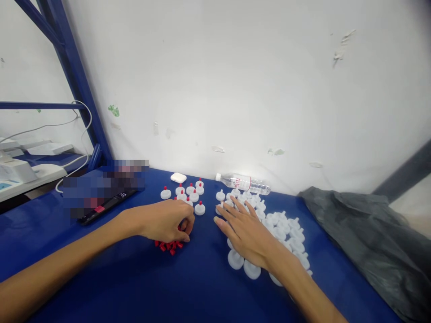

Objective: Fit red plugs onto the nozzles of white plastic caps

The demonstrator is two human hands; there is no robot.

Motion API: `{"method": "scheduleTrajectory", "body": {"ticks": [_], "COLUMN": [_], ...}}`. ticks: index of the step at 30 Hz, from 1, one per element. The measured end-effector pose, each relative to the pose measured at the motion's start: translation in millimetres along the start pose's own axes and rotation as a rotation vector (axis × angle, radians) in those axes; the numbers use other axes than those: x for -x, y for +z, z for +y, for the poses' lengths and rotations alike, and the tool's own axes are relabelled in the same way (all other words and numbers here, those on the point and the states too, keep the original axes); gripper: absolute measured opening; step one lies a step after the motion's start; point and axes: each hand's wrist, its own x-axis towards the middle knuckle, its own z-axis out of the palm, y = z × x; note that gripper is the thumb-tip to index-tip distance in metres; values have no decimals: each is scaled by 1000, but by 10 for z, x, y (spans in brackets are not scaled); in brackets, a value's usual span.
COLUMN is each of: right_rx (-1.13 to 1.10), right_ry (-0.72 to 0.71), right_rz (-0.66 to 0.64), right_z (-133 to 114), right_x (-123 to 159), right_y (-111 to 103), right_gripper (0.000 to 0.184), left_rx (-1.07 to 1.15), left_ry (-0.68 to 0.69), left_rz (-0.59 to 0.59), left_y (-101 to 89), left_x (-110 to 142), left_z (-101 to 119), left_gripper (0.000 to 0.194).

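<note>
My left hand (170, 222) is over a small pile of red caps (167, 246) with its fingers curled and thumb and fingertips close together. Whether a red cap sits in the pinch is hidden by the fingers. My right hand (247, 231) lies palm down with fingers spread over a group of white round nozzle lids (279, 231), each with a thin spout. Its fingertips are at the group's near-left lids, and it grips nothing that I can see. Beyond my left hand stand several white lids with red tips (200, 208).
A clear plastic bottle (242, 183) lies along the wall, with a white rounded case (178, 177) to its left. A phone (107, 207), partly blurred out, lies at the left. Dark grey plastic sheeting (363, 242) covers the right side of the blue table (111, 287).
</note>
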Motion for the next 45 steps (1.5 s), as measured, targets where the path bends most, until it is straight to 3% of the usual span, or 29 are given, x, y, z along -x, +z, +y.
{"method": "scheduleTrajectory", "body": {"ticks": [5,10,18,25,31,41,45], "right_rx": [-21,-51,-97,-96,-89,-94,-125], "right_ry": [-76,-149,-266,-297,-312,-335,-309], "right_rz": [140,328,288,323,328,348,462], "right_z": [16,23,-164,-213,-212,-223,-205], "right_x": [-3,-11,33,39,48,54,62], "right_y": [-86,-201,-157,-143,-140,-158,-153], "right_gripper": [43,20,12,14,17,22,19], "left_rx": [-41,-122,-79,-11,-13,-17,-67], "left_ry": [18,-19,151,313,361,369,311], "left_rz": [97,270,451,490,476,473,539], "left_y": [21,89,213,232,209,247,293], "left_x": [-54,-128,-137,-148,-151,-150,-159], "left_z": [-33,-77,-43,-14,-9,54,43], "left_gripper": [5,13,9,11,17,19,24]}}
